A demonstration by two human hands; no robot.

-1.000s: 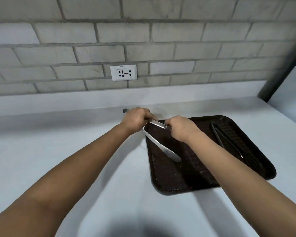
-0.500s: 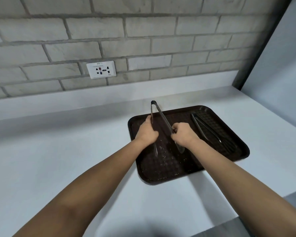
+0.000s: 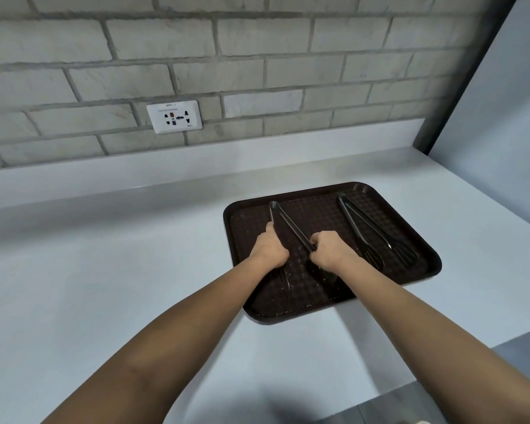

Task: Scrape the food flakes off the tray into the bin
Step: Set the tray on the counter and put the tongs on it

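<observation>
Your left hand [image 3: 268, 250] and right hand [image 3: 326, 250] are each curled round one arm of the splayed metal tongs [image 3: 283, 220], hinge pointing away from you, tips down on the dark tray [image 3: 423, 272]. The tray sits flat on the white counter [image 3: 104, 270] with pale flakes [image 3: 300, 264] scattered near your hands; no bin in view. Keep the tips flat and low, drag the flakes toward one edge, and avoid the second tongs [image 3: 371, 231] lying to the right.

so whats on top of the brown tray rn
Two pairs of tongs: the tongs gripped by the left hand and right hand, loose tongs, and pale flakes. The hands cover whatever lies beneath them.
</observation>
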